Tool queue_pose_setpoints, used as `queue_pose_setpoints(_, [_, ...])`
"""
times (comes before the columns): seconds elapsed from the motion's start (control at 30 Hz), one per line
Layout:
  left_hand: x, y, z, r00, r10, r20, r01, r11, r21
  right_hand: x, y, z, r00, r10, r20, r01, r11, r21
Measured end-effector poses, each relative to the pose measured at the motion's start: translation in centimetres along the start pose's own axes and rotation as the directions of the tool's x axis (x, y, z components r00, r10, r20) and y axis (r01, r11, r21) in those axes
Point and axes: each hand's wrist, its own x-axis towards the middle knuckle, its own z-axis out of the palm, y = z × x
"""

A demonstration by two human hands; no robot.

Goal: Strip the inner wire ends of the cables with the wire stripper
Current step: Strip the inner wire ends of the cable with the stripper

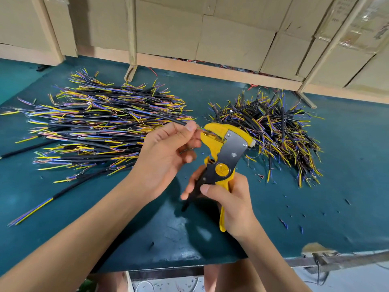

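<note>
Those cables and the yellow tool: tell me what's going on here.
A person is stripping wire ends at a green table. The left hand pinches a black cable and feeds its inner wire into the head of the stripper. The right hand grips the stripper's handles. Two piles of cables lie behind: a larger left pile and a smaller right pile. Insulation bits dot the table.

2 cable piles [109, 127] [271, 131] flank hands; bare mat [315, 218] near-right gives passage.

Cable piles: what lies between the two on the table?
In the head view, the left hand pinching a black cable and the yellow wire stripper, gripped by the right hand, sit between them above the green table.
</note>
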Motion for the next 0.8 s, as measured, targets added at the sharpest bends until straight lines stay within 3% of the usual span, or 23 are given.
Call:
queue_pose_setpoints(0.2, [0.4,0.6,-0.6,0.998,0.004,-0.067,-0.007,0.999,-0.048,0.0,-0.1,-0.3,1.000,0.006,-0.019,-0.005,0.998,0.067])
queue_pose_setpoints(0.37, [0.3,0.6,-0.7,0.996,-0.050,0.072,0.048,0.998,0.029,0.7,-0.6,-0.7,0.986,0.017,-0.168,0.025,0.970,0.241])
queue_pose_setpoints(0.5, [-0.1,-0.2,-0.6,0.975,-0.108,0.193,0.082,0.987,0.137,1.1,-1.3,-1.0,0.961,-0.054,-0.273,0.117,0.968,0.222])
queue_pose_setpoints(0.63, [-0.2,-0.7,-0.7,0.953,-0.161,0.257,0.114,0.976,0.188,1.0,-1.4,-1.3,0.953,-0.091,-0.289,0.152,0.969,0.195])
queue_pose_setpoints(0.8, [0.0,-0.7,-1.2,0.915,-0.266,0.303,0.221,0.960,0.175,1.1,-1.2,-1.6,0.915,-0.164,-0.368,0.174,0.985,-0.007])
